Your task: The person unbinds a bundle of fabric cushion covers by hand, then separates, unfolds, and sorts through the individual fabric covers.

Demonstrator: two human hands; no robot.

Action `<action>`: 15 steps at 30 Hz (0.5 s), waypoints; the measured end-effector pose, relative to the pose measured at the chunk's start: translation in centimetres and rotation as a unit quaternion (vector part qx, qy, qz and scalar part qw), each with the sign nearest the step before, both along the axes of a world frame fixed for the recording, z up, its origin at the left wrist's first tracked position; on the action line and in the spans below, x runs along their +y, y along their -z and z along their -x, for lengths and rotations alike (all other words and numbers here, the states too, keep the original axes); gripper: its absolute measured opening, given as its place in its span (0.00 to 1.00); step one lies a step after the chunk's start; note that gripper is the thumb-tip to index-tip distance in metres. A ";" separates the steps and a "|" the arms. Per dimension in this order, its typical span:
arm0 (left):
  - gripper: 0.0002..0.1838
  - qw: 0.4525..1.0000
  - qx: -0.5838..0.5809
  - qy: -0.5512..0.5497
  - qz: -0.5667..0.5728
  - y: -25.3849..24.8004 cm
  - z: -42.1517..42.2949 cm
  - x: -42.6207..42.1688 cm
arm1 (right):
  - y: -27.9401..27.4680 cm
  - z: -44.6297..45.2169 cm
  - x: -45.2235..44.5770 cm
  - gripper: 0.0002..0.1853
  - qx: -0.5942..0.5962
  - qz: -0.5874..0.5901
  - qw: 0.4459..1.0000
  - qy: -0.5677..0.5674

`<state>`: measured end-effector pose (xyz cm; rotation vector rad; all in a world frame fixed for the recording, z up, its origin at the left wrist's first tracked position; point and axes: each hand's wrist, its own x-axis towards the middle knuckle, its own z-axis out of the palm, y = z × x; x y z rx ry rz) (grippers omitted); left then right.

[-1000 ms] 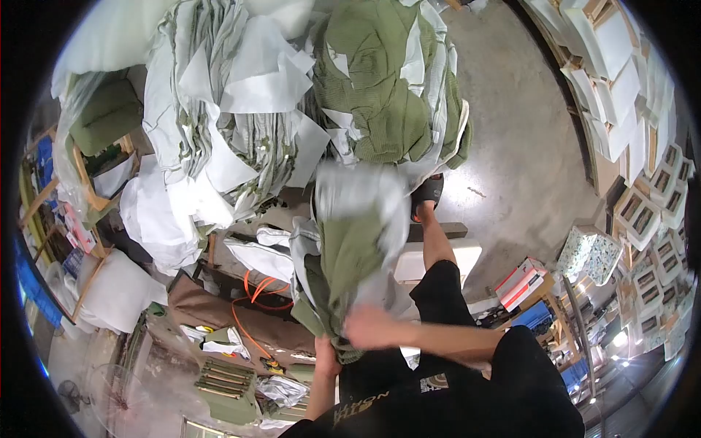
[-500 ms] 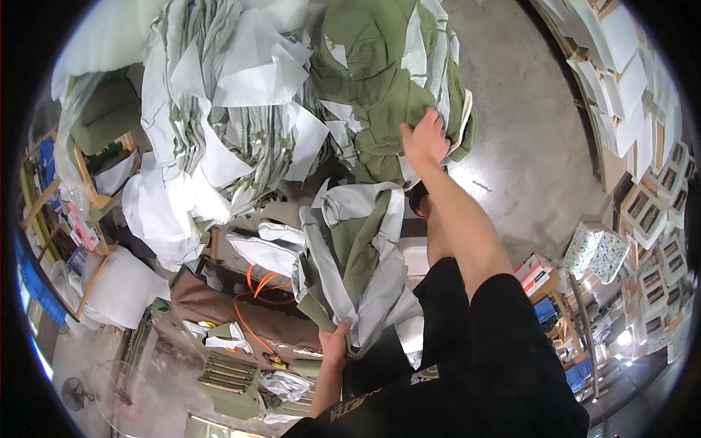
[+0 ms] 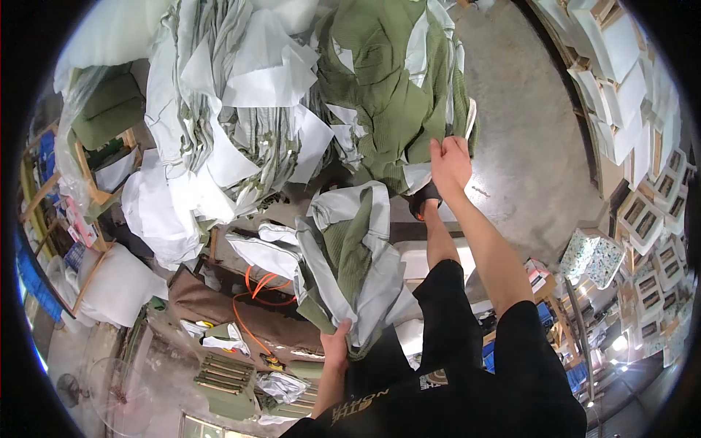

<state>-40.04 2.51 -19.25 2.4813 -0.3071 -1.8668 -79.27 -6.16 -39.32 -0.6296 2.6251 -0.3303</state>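
My left hand [image 3: 336, 344] is closed on the lower edge of a sewn fabric cover [image 3: 352, 252], green ribbed cloth with a pale grey-white backing, bunched in front of my legs. My right hand [image 3: 451, 162] reaches forward to a heap of green fabric covers [image 3: 387, 87]. Its fingers are curled round the near right edge of the heap, partly hiding the cloth they grip. White backing shows along that edge.
Left of the heap hangs a thick stack of pale and green fabric pieces [image 3: 241, 131]. An orange hose [image 3: 252, 332] lies over a brown padded piece [image 3: 212, 306]. White panels [image 3: 621, 95] are stacked at the right. A speckled foam block [image 3: 591, 257] stands nearby.
My right hand has moved right and nearer to me, from lying on the green cloth to gripping its edge. The left hand has stayed on its cover.
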 end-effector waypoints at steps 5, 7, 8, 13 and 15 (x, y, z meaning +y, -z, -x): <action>0.31 1.000 0.006 0.003 0.006 0.1 -0.3 -0.1 | 2.1 1.6 1.5 0.15 0.039 -0.017 0.997 0.060; 0.31 1.000 0.006 0.004 0.007 -0.1 -0.2 0.0 | 1.1 1.1 0.6 0.18 0.109 0.042 0.993 0.012; 0.31 1.000 0.004 0.006 0.008 -0.1 -0.1 -0.1 | 0.8 0.9 -0.1 0.19 0.131 0.064 0.989 -0.030; 0.32 1.000 0.009 0.005 0.016 0.0 -0.3 0.2 | 1.5 -0.4 -5.7 0.21 -0.078 -0.163 0.982 0.048; 0.32 1.000 0.006 -0.002 0.029 -0.4 0.3 -0.3 | 3.2 0.3 -7.1 0.22 -0.095 -0.172 0.976 0.095</action>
